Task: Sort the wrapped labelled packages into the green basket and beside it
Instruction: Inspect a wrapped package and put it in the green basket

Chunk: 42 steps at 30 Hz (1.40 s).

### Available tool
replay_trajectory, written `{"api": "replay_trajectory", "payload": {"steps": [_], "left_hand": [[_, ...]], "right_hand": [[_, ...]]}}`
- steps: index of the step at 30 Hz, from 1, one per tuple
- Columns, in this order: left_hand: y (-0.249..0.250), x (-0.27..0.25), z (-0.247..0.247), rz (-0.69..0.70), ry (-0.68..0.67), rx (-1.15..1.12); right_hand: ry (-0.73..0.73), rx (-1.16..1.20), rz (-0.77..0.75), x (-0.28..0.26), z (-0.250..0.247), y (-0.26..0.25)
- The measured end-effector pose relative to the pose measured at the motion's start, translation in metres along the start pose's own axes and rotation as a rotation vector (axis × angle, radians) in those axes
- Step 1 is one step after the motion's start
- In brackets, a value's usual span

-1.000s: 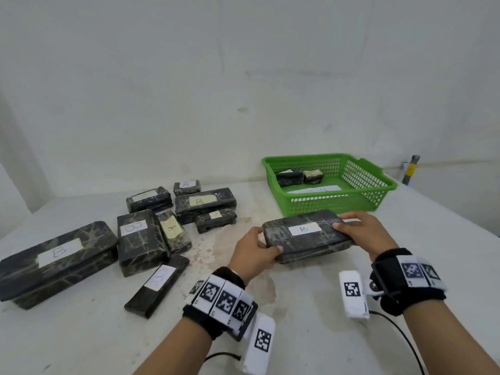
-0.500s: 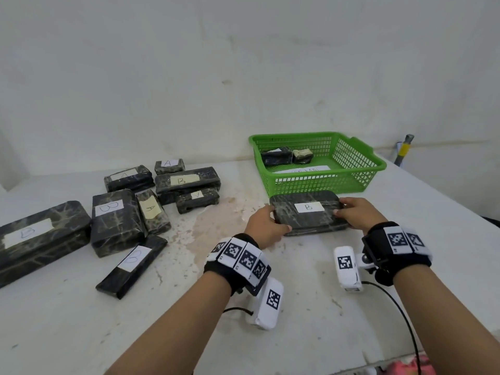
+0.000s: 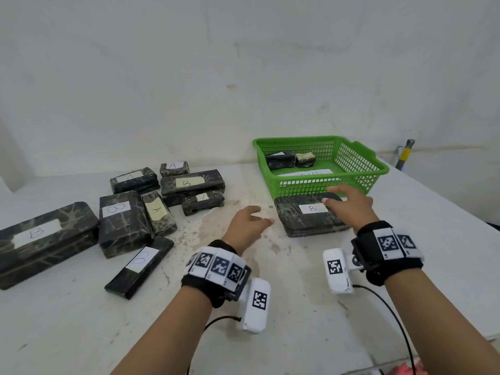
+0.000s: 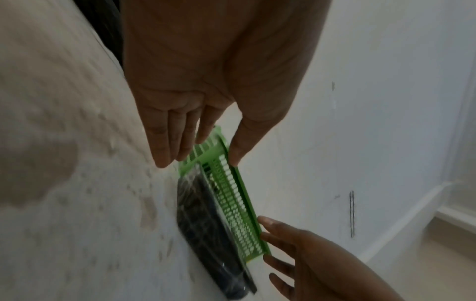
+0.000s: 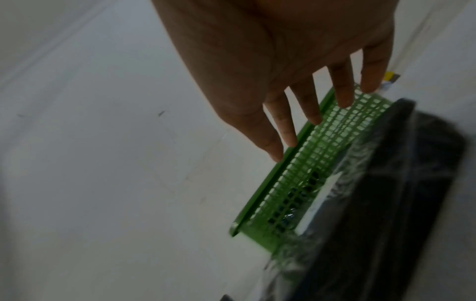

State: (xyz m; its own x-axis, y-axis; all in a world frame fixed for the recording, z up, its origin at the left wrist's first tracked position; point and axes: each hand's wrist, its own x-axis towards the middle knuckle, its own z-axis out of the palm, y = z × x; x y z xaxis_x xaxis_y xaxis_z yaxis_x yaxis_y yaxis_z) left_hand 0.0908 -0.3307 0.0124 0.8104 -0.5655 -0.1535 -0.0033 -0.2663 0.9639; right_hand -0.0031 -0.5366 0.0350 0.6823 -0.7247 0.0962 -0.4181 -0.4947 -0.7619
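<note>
A dark wrapped package labelled B [image 3: 303,217] [image 4: 206,230] [image 5: 401,189] lies flat on the table against the front wall of the green basket [image 3: 359,182] [image 4: 231,201] [image 5: 304,167]. My right hand [image 3: 347,204] [image 5: 316,114] hovers over its right end with fingers spread straight, holding nothing. To the left of the package my left hand [image 3: 250,221] [image 4: 195,146] is free of it, fingers relaxed. Two small wrapped packages [image 3: 290,159] sit inside the basket at its back left. Several more labelled A or B [image 3: 186,182] lie in a group on the left.
A long B package [image 3: 40,239] lies by the table's left edge, and a slim black one [image 3: 139,266] is nearest me. A white paper label [image 3: 305,173] lies on the basket floor. The table's right edge runs just past the basket. A yellow-banded pole [image 3: 404,154] stands beyond.
Both hands carried the B package forward, set it down against the basket front and let go. My left hand drew back to the left and my right hand lifted off.
</note>
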Motion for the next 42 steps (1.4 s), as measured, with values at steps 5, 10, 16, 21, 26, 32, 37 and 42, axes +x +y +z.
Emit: {"api": "replay_trajectory", "payload": {"steps": [5,10,16,21,26,32,37,42], "left_hand": [[-0.013,-0.027,-0.071,0.065,0.227,0.021],[-0.028,-0.041,-0.131,0.113,0.482,-0.032],[-0.036,-0.037,-0.158,0.105,0.46,-0.177],[-0.038,-0.034,-0.156,0.078,0.413,-0.297],[-0.035,-0.035,-0.15,0.083,0.386,-0.4],[-0.036,-0.038,-0.151,0.115,0.411,-0.498],[-0.039,-0.039,-0.151,0.125,0.369,-0.489],[-0.032,-0.045,-0.138,0.077,0.019,-0.43]], "right_hand": [[-0.177,0.223,-0.147,-0.016,0.055,-0.049],[-0.341,0.356,0.007,-0.007,0.141,-0.098],[-0.374,0.256,0.252,0.031,0.196,-0.125],[-0.342,0.128,0.168,0.043,0.212,-0.127],[-0.412,0.228,0.249,0.047,0.209,-0.12],[-0.447,0.571,0.257,0.018,0.176,-0.128],[-0.568,0.73,0.18,-0.024,0.144,-0.129],[-0.734,0.737,-0.001,-0.06,0.135,-0.123]]}}
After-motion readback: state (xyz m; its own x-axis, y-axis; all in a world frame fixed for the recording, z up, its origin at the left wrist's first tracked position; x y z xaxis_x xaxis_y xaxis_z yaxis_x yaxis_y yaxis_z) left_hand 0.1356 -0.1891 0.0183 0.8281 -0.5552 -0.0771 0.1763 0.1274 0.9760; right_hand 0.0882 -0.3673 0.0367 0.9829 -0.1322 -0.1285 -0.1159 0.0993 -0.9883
